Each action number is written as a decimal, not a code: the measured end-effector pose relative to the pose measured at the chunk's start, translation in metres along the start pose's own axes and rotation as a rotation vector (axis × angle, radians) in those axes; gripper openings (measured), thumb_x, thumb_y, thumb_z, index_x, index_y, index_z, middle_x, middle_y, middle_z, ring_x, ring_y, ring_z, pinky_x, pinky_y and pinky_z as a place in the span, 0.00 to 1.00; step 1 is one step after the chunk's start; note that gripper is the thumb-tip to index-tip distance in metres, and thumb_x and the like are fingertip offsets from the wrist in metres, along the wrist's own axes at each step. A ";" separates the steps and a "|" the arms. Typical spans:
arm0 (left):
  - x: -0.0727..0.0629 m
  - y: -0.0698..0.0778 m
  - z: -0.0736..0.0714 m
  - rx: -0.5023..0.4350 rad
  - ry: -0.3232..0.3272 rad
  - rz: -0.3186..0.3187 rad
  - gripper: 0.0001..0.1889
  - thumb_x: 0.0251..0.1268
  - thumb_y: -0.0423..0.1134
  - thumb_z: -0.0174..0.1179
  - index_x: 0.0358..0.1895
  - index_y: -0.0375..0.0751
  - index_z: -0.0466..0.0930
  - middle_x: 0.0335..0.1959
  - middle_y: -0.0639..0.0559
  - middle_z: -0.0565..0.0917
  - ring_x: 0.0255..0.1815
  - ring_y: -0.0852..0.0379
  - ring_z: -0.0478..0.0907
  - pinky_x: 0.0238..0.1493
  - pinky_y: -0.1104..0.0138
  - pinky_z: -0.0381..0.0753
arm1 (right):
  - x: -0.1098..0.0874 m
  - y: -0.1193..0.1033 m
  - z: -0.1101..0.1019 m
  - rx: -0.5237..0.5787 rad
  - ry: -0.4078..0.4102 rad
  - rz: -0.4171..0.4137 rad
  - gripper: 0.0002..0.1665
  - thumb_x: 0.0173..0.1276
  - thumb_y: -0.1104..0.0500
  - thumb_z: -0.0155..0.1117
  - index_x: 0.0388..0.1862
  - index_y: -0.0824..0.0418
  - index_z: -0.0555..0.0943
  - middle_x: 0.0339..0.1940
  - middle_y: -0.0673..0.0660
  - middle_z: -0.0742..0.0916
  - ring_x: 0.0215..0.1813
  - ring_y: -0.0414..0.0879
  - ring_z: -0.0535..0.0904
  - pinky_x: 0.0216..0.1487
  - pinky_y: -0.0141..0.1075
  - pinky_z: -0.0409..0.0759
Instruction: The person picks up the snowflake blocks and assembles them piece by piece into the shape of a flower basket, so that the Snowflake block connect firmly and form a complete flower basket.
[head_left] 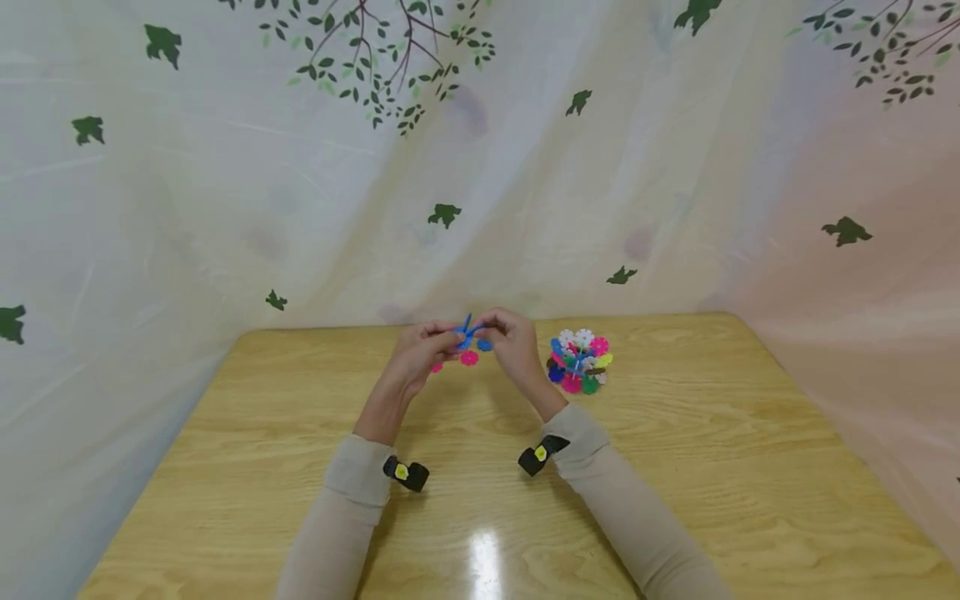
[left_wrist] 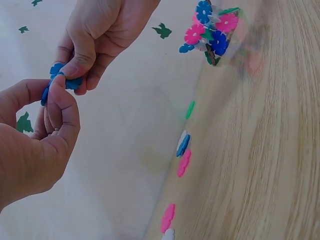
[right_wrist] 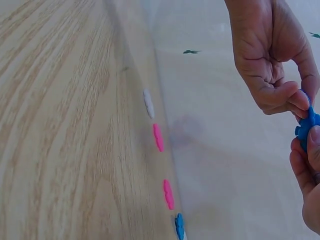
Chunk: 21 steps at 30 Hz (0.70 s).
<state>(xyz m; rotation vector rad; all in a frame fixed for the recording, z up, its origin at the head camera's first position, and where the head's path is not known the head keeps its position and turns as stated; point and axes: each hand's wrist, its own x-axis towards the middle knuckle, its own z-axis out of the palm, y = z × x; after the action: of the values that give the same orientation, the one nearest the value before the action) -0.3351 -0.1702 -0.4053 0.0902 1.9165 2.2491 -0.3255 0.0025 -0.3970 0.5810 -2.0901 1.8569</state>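
Note:
Blue flower-shaped plastic discs [left_wrist: 75, 84] meet between the two hands, above the far part of the table. My left hand [head_left: 414, 353] pinches a blue disc [head_left: 462, 340] between thumb and fingers. From the other side, my right hand [head_left: 514, 343] pinches blue plastic at its fingertips. The discs stand at angles to each other and touch; fingers cover much of them, so how far they are slotted together cannot be told. In the right wrist view, the left hand [right_wrist: 270, 60] is above and the right hand [right_wrist: 312, 175] below, both on the blue discs [right_wrist: 302, 132].
A multicoloured cluster of joined flower discs [head_left: 581, 363] stands right of the hands on the wooden table [head_left: 480, 467]. Loose pink [head_left: 469, 357], blue [head_left: 484, 344], white [right_wrist: 148, 103] and green [left_wrist: 190, 109] discs lie along the far edge. A patterned cloth [head_left: 525, 183] hangs behind.

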 end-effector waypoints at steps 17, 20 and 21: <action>0.000 0.002 -0.001 -0.059 0.047 -0.003 0.03 0.69 0.26 0.60 0.42 0.33 0.81 0.29 0.56 0.82 0.29 0.64 0.79 0.36 0.75 0.83 | 0.007 0.034 0.005 0.019 -0.098 -0.073 0.06 0.72 0.72 0.61 0.40 0.73 0.85 0.38 0.70 0.86 0.28 0.35 0.75 0.30 0.27 0.72; 0.000 -0.001 -0.001 -0.073 0.070 0.013 0.03 0.66 0.24 0.60 0.40 0.31 0.82 0.27 0.55 0.81 0.27 0.63 0.78 0.33 0.75 0.82 | 0.006 0.035 0.005 0.030 -0.122 -0.090 0.05 0.71 0.72 0.63 0.39 0.73 0.85 0.38 0.70 0.87 0.30 0.34 0.77 0.31 0.28 0.74; -0.001 -0.002 -0.001 -0.067 0.073 0.018 0.03 0.65 0.24 0.60 0.39 0.30 0.82 0.27 0.55 0.81 0.26 0.63 0.78 0.33 0.75 0.81 | 0.006 0.035 0.005 0.026 -0.121 -0.092 0.05 0.71 0.72 0.63 0.38 0.74 0.85 0.38 0.70 0.87 0.31 0.33 0.78 0.32 0.29 0.75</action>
<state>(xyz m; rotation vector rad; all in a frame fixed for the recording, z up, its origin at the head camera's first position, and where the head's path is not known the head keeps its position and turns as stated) -0.3343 -0.1711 -0.4076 0.0156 1.8812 2.3566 -0.3473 -0.0004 -0.4255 0.8007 -2.0775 1.8426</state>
